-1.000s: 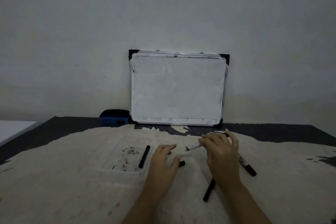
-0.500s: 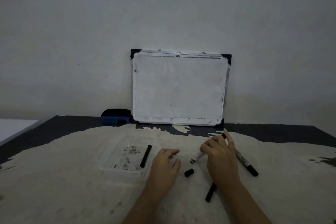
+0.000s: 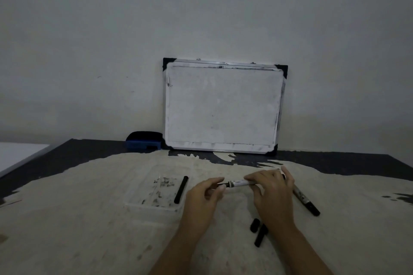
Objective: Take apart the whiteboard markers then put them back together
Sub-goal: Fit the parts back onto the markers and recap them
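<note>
My right hand (image 3: 271, 194) grips a white marker body (image 3: 240, 183) and holds it level above the table. My left hand (image 3: 202, 196) pinches the marker's black tip end (image 3: 223, 184) between thumb and fingers. A small black cap (image 3: 254, 225) lies on the table under my right wrist, beside a longer black marker piece (image 3: 261, 235). Another whole black marker (image 3: 306, 200) lies to the right of my right hand. A black tube-like piece (image 3: 181, 189) rests on the right side of a clear plastic tray (image 3: 154, 204).
A small whiteboard (image 3: 223, 107) leans against the wall at the back of the table. A blue eraser (image 3: 144, 143) sits to its left. The tabletop is dark with a worn pale area (image 3: 89, 219). A white surface (image 3: 15, 154) adjoins at far left.
My right hand lifted the white marker body and turned it level. My left hand rose from the table and took hold of its tip end. The black cap now lies under my right wrist.
</note>
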